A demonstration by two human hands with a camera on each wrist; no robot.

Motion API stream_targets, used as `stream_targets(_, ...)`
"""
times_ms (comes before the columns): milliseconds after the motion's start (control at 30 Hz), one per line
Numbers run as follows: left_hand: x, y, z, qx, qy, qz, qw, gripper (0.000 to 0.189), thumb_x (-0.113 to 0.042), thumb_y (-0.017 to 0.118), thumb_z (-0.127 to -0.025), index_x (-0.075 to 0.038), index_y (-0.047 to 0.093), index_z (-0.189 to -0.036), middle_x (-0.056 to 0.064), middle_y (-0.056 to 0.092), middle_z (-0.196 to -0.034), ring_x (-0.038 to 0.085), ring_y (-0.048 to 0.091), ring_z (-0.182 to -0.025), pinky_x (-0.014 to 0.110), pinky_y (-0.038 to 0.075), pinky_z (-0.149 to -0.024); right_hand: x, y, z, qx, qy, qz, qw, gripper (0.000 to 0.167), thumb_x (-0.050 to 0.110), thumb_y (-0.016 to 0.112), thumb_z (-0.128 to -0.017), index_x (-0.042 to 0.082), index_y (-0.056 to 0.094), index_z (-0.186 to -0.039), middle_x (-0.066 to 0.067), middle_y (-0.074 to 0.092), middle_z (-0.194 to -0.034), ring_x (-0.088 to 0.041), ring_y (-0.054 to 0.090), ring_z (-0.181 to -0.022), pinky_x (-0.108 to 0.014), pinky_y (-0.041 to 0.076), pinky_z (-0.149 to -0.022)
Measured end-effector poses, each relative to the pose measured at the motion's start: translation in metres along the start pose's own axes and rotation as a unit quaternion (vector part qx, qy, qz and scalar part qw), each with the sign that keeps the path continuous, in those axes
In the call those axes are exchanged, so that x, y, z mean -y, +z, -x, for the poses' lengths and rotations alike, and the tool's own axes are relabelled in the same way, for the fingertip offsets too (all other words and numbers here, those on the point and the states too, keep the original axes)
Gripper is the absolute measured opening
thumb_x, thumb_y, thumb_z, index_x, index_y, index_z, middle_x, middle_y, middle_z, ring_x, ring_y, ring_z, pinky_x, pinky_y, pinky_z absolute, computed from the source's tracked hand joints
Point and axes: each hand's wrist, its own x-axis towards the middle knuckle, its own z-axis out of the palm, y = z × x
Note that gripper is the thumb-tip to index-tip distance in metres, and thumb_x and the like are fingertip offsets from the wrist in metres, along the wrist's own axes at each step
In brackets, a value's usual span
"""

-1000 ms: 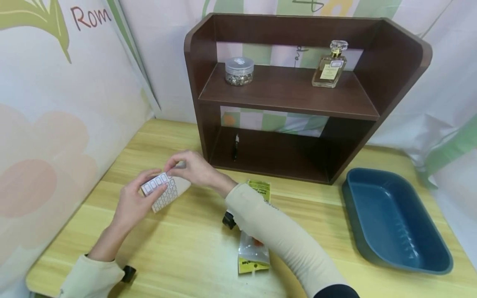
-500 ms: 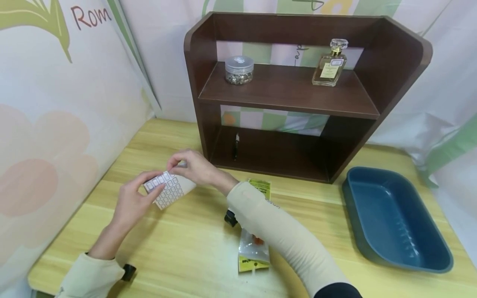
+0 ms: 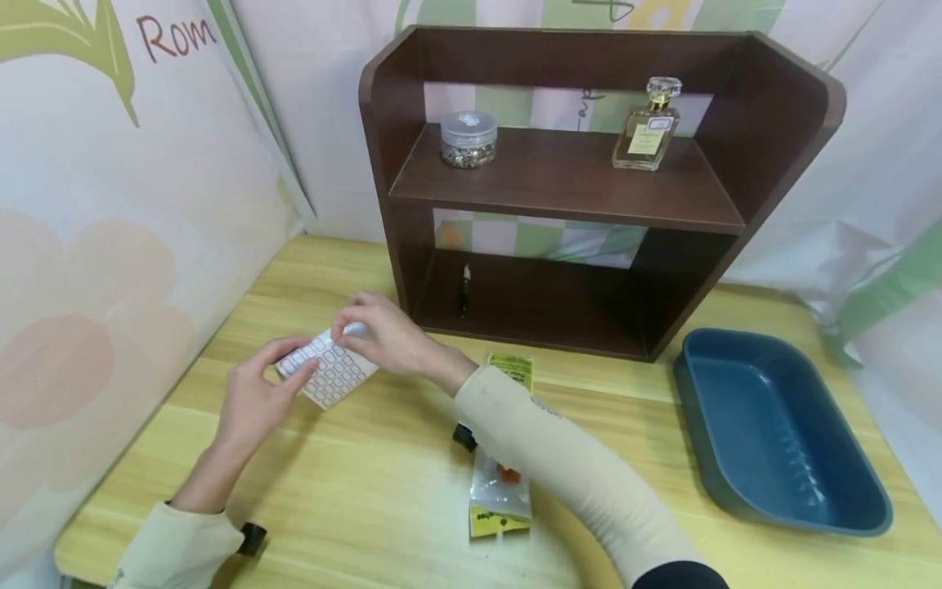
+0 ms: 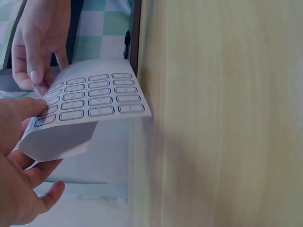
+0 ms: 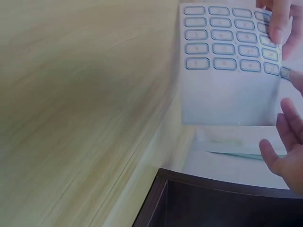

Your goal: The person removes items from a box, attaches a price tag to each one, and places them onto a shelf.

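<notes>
A white sheet of blue-framed label stickers is held above the left part of the table, bent over along its upper edge. My left hand grips its left end, thumb on the printed face and fingers behind, as the left wrist view shows from below the bend. At the upper edge, my right hand has thumb and forefinger pinched together. In the right wrist view, a small label sticker stands out from the sheet's side at the right thumb. The other right fingers are spread behind.
A dark brown shelf unit stands behind, bearing a lidded jar, a perfume bottle and a pen. Under my right forearm lies a yellow-and-clear package. A blue basin sits on the right.
The sheet has tilted, so more of its printed face shows in the head view. My right fingers have shifted slightly right along the upper edge, and my left hand slightly left.
</notes>
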Motion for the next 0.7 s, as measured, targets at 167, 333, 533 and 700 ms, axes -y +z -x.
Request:
stream_targets(167, 0.001, -0.003, 0.0, -0.003, -0.021, -0.008, 0.9997, 0.033, -0.009, 0.079, -0.088, -0.002, 0.069, -0.119, 0.018, 0.071, -0.114, 0.033, 0.067, -0.101, 0.006, 0.046, -0.076, 0.003, -0.004, 0.009, -0.022, 0.001, -0.016, 0.9996, 0.004, 0.014, 0.072, -0.094, 0.014, 0.07, -0.097, 0.001, 0.064, -0.112, -0.015, 0.054, -0.112, -0.027, 0.043, -0.1)
stream_targets(333, 0.002, -0.009, -0.001, 0.002, -0.058, -0.03, 0.9978, 0.035, -0.016, 0.077, -0.091, -0.004, 0.068, -0.122, 0.017, 0.07, -0.118, 0.033, 0.066, -0.104, 0.007, 0.045, -0.075, 0.003, -0.009, 0.022, -0.026, 0.026, -0.102, 0.9941, 0.005, 0.007, 0.074, -0.09, 0.009, 0.071, -0.092, 0.001, 0.069, -0.097, -0.017, 0.062, -0.097, -0.027, 0.049, -0.093)
stream_targets(533, 0.008, -0.016, -0.003, 0.001, -0.086, -0.072, 0.9937, 0.035, -0.016, 0.078, -0.09, -0.005, 0.068, -0.122, 0.021, 0.069, -0.117, 0.035, 0.067, -0.096, 0.013, 0.046, -0.062, -0.002, -0.014, 0.041, -0.022, 0.066, -0.189, 0.9796, 0.009, 0.003, 0.078, -0.087, 0.007, 0.07, -0.085, 0.0, 0.07, -0.084, -0.012, 0.065, -0.079, -0.026, 0.058, -0.077)
stream_targets(700, 0.018, -0.021, -0.005, -0.001, -0.068, -0.121, 0.9903, 0.034, -0.013, 0.08, -0.086, -0.002, 0.069, -0.117, 0.026, 0.068, -0.116, 0.041, 0.066, -0.094, 0.038, 0.051, -0.07, -0.006, -0.023, 0.06, -0.026, 0.089, -0.187, 0.9781, 0.011, 0.004, 0.079, -0.086, 0.01, 0.07, -0.084, 0.003, 0.069, -0.079, -0.011, 0.063, -0.072, -0.024, 0.057, -0.068)
